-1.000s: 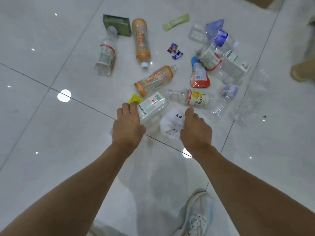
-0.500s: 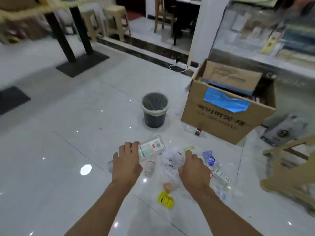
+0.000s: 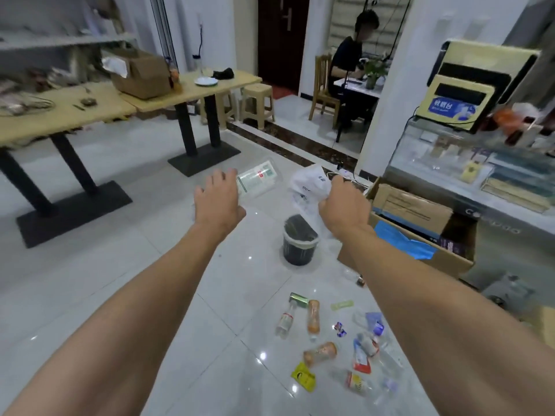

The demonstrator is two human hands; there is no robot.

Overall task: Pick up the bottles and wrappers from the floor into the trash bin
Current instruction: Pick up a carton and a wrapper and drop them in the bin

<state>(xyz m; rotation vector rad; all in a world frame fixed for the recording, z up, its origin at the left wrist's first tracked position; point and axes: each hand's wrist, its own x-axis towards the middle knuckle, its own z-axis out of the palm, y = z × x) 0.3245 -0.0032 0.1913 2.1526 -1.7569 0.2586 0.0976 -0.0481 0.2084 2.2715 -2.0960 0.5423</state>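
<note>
My left hand [image 3: 219, 202] grips one clear bottle [image 3: 258, 179] by its end, so the green-and-white labelled body sticks out past my fingers, to the right of the grip. My right hand [image 3: 342, 207] is bunched tight on one crumpled white wrapper [image 3: 307, 187], which balloons above and to the left of that fist.

I hold both out at arm's reach because the trash bin [image 3: 300, 240] sits below and between the two grips, closer under the right one. I judge the wrapper is nearly over its mouth, while the bottle is off to the left of it. Taking one item per hand keeps each hold firm and lets me drop them in turn.

The remaining litter lies on the floor [image 3: 240, 295] well below the grips, nearer to me than the bin. I count:

- two orange bottles [image 3: 313, 319]
- one red-labelled clear bottle [image 3: 285, 321]
- one yellow wrapper [image 3: 303, 376]
- one green wrapper [image 3: 341, 304]
- one green box [image 3: 298, 298]
- one red pouch [image 3: 362, 360]

There are more clear bottles under the right forearm, but they are too blurred for me to count.
</note>
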